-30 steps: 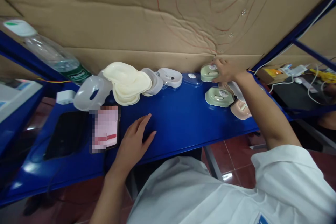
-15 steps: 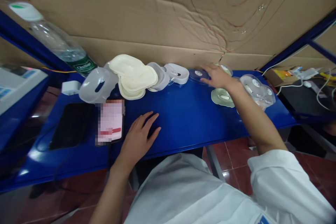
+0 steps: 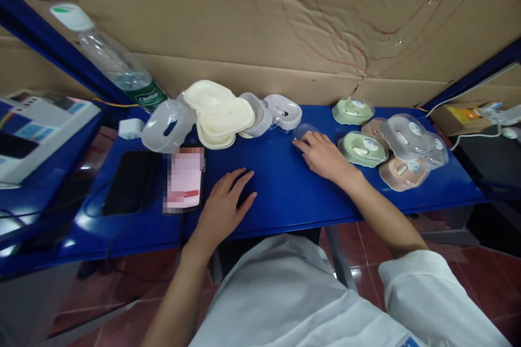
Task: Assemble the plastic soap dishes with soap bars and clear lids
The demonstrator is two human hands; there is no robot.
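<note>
At the left, a clear plastic bottle with a white cap and green label [image 3: 122,59] is leaning behind a translucent, rounded plastic box with a slot [image 3: 165,127]. A pink-screened phone [image 3: 185,179] is lying on the glossy blue worktop [image 3: 280,190], in front of the cream moulded trays [image 3: 222,114]. Beside the phone, the left hand [image 3: 226,206] is resting with its fingers spread, its grip released and holding nothing. Further right, a thin, clear, domed plastic lid [image 3: 302,131] is lying on the worktop, partly hidden by the fingers of the right hand [image 3: 323,157]. That hand's fingers are bending over the lid; I cannot tell whether its grip is closing on it. The lid is probably light, slippery and springy, denting if squeezed, so its rim is looking the best place to hold. At the right, pale green, pinkish and grey oval boxes under clear covers [image 3: 362,149] are sitting grouped.
</note>
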